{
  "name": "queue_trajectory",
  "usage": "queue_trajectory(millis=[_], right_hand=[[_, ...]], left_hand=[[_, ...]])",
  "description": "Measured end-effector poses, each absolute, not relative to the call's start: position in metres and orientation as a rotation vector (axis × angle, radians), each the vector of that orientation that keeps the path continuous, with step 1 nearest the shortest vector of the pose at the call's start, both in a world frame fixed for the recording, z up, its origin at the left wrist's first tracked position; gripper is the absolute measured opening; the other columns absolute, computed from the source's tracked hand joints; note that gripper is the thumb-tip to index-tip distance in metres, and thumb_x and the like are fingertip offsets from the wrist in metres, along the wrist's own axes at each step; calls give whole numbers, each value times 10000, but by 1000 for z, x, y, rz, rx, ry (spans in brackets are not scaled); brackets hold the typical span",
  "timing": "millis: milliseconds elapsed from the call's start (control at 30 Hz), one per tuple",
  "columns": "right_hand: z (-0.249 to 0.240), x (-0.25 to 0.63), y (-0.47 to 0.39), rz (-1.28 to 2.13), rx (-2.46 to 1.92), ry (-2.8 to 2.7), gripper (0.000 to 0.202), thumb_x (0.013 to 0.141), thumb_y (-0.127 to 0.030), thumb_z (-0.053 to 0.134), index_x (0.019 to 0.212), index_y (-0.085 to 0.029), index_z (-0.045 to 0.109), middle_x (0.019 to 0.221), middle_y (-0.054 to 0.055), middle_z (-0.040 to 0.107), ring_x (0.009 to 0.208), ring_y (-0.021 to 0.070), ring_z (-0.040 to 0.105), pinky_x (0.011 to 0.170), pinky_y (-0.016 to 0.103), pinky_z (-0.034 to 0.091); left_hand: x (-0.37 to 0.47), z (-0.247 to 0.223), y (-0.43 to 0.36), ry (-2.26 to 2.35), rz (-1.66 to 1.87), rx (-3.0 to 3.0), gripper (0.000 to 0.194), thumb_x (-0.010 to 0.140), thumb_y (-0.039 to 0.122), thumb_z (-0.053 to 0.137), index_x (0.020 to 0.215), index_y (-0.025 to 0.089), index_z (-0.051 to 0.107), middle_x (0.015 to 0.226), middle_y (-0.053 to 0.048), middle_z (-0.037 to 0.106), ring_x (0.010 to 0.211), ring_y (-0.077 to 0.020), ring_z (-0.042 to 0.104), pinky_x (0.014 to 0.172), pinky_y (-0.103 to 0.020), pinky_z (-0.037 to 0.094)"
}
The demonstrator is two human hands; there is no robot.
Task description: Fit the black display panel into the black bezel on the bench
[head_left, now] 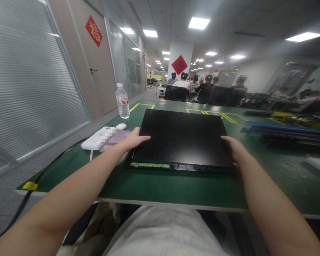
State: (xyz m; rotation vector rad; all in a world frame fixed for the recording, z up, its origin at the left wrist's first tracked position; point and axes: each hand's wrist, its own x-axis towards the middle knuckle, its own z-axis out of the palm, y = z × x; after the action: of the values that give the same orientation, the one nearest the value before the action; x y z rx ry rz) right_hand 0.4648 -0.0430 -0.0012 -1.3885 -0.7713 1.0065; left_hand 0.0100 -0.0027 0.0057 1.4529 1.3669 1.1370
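A black display panel (182,138) lies face up in front of me, with a green circuit strip (149,165) showing along its near edge. My left hand (134,138) grips the panel's left side, thumb on the dark face and fingers hidden at the edge. On the opposite side my right hand (234,146) holds the right edge in the same way, thumb on top. The panel appears to rest on the green tabletop (176,188); whether it is slightly raised I cannot tell.
Left of the panel are a white box-like device (92,140), a phone (114,140), a white mouse (121,126) and a water bottle (122,101). Dark and blue long parts (282,131) lie at the right. A black cable (50,160) crosses the left edge. People sit farther back.
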Motion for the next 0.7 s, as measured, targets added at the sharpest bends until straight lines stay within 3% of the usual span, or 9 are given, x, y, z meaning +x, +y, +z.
queue_trajectory(millis=[233,700], right_hand=[[-1,466,-42,1041,-1461,-722,158,750,-285,735,905,-256,750,669,51,729,651,279,701,597,412,579],[-1,466,-42,1001,-1521,-761,170,774,-328,723,912,-229,739,683,62,731,681,272,705,626,391,581]], left_hand=[[11,6,-3,1286,1158,1418,565,555,233,926,1006,225,585,1031,-75,744,1024,-312,711,873,-431,570],[11,14,-8,1334,1066,1454,523,621,261,883,1017,212,545,1043,-77,739,1029,-327,718,875,-461,586]])
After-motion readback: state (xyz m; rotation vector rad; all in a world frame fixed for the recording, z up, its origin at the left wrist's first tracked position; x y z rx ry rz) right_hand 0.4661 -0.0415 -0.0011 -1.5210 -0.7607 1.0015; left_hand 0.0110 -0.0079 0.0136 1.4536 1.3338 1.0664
